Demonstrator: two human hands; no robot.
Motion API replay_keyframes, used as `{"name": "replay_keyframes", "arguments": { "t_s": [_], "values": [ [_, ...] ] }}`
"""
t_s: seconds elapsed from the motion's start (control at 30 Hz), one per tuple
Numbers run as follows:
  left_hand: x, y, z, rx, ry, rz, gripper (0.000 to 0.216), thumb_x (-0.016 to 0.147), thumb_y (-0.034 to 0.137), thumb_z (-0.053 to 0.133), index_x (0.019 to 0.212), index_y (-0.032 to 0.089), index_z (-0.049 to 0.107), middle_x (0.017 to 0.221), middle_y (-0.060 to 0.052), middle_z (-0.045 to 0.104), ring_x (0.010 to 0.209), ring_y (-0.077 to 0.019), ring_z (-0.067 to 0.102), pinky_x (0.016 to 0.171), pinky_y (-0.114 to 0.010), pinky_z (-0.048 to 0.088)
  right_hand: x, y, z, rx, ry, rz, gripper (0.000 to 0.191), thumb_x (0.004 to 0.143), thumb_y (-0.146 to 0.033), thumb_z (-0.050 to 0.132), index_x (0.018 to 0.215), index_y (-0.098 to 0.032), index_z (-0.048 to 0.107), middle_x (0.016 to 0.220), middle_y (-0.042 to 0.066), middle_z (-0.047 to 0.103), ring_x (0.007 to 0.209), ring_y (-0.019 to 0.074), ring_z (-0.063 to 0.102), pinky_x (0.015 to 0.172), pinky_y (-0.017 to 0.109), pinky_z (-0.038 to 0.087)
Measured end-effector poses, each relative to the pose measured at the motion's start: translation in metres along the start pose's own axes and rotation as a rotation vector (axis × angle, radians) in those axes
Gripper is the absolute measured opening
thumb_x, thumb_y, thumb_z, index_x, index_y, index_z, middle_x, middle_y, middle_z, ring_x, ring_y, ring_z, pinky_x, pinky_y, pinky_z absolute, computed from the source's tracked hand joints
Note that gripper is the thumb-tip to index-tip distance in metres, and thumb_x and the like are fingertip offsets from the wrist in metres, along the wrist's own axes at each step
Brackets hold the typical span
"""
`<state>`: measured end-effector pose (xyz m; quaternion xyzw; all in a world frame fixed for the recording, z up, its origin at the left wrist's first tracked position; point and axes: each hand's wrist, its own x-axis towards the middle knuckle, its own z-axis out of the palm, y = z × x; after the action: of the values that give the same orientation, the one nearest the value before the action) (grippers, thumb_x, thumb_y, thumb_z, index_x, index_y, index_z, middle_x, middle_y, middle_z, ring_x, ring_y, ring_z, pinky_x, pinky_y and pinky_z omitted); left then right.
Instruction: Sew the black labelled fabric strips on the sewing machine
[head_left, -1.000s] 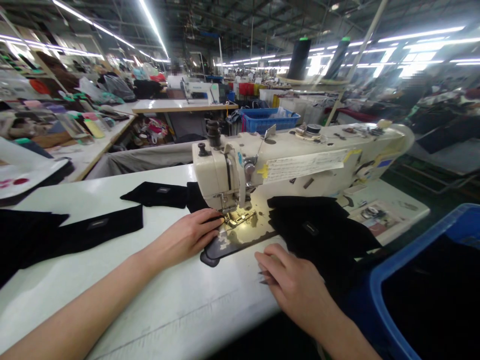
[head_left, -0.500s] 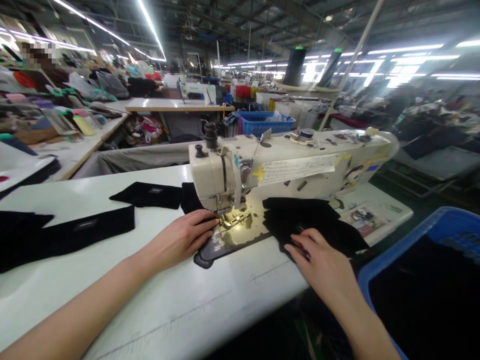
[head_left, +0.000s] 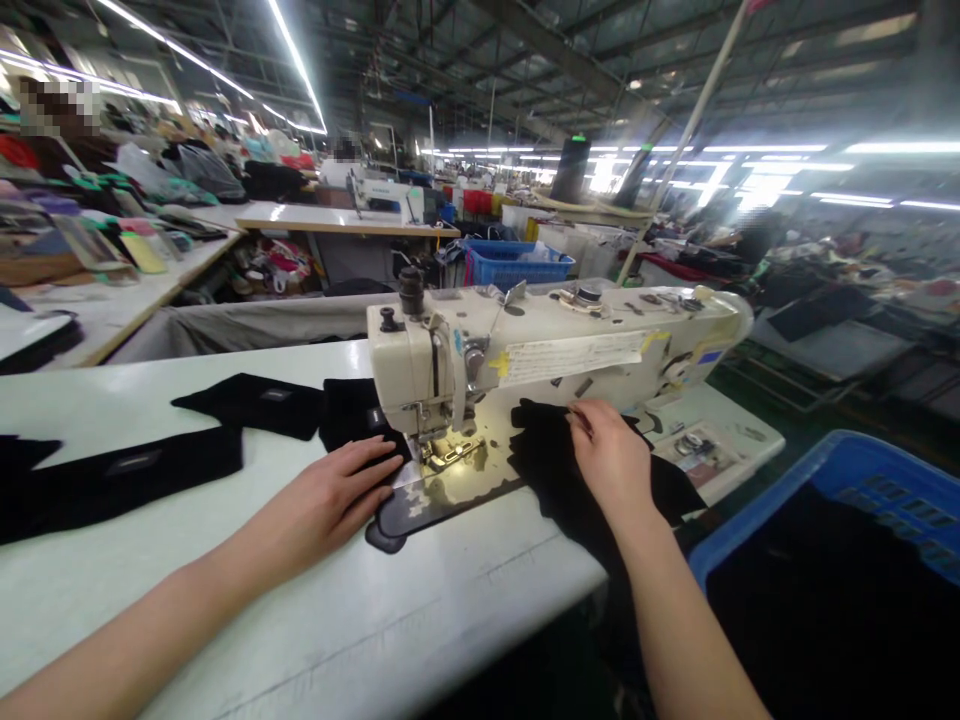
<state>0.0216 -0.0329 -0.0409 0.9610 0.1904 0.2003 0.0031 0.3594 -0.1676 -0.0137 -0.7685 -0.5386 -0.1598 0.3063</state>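
A sewing machine stands on the white table, its lamp lighting the needle plate. My left hand lies with outstretched fingers left of the presser foot, the fingertips on a black fabric piece that reaches behind the machine head. To the right of the needle, my right hand pinches the top edge of black fabric in a pile. Some of this cloth hangs over the table's front edge. Further left lie more black pieces with small grey labels.
A blue plastic basket holding black cloth stands at the right, beside the table. Behind the machine are another blue basket, a second sewing machine and thread cones. Bottles stand on a table at the left.
My right hand has moved from the pile's near side to its far edge and now pinches cloth there. My left hand has slid slightly left from the presser foot. The view has shifted.
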Motion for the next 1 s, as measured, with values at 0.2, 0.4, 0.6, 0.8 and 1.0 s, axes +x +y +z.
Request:
{"name": "replay_keyframes", "arguments": {
  "t_s": [0.2,0.4,0.6,0.8,1.0],
  "values": [
    [-0.017,0.030,-0.031,0.117,0.058,-0.074,0.045,0.097,0.057,0.051,0.086,0.020,0.075,0.084,-0.008,0.077,0.075,-0.0304,0.075,0.098,-0.065,0.053,-0.023,-0.023,-0.052,0.377,0.134,0.104,0.018,0.093,-0.035,0.061,0.097,-0.022,0.074,0.071,-0.001,0.068,0.055,0.0139,0.057,0.056,0.024,0.048],
    [0.017,0.099,-0.067,-0.355,0.221,-0.306,0.056,0.093,0.061,0.057,0.136,0.025,0.059,0.126,-0.009,0.072,0.107,-0.0309,0.072,0.084,-0.044,0.064,-0.045,-0.066,-0.083,0.672,-0.250,0.048,0.009,0.086,-0.028,0.068,0.085,-0.026,0.077,0.060,-0.005,0.061,0.050,0.0111,0.051,0.048,0.021,0.040],
    [0.044,0.103,-0.068,-1.066,-0.025,-0.600,0.030,0.090,0.047,0.064,0.087,0.019,0.073,0.081,-0.003,0.078,0.072,-0.0222,0.075,0.064,-0.034,0.063,-0.075,-0.074,-0.068,0.868,-0.629,0.266,0.015,0.085,-0.036,0.068,0.087,-0.024,0.076,0.063,-0.004,0.060,0.054,0.0118,0.049,0.052,0.022,0.041],
    [0.039,0.081,-0.062,-1.339,0.008,-0.894,0.018,0.076,0.031,0.078,0.089,0.019,0.074,0.086,-0.002,0.078,0.076,-0.0188,0.072,0.070,-0.029,0.057,-0.118,-0.071,-0.046,0.936,-0.983,0.504,0.024,0.082,-0.040,0.068,0.089,-0.018,0.073,0.070,-0.002,0.059,0.067,0.0144,0.053,0.063,0.024,0.044],
    [0.039,0.072,-0.054,-1.295,-0.108,-1.008,0.030,0.067,0.044,0.086,0.078,0.019,0.074,0.078,0.000,0.074,0.072,-0.0152,0.065,0.070,-0.026,0.047,-0.150,-0.079,-0.034,0.972,-1.011,0.618,0.036,0.084,-0.054,0.067,0.080,-0.018,0.065,0.064,-0.001,0.063,0.064,0.0159,0.060,0.064,0.024,0.045]
  ]
}}
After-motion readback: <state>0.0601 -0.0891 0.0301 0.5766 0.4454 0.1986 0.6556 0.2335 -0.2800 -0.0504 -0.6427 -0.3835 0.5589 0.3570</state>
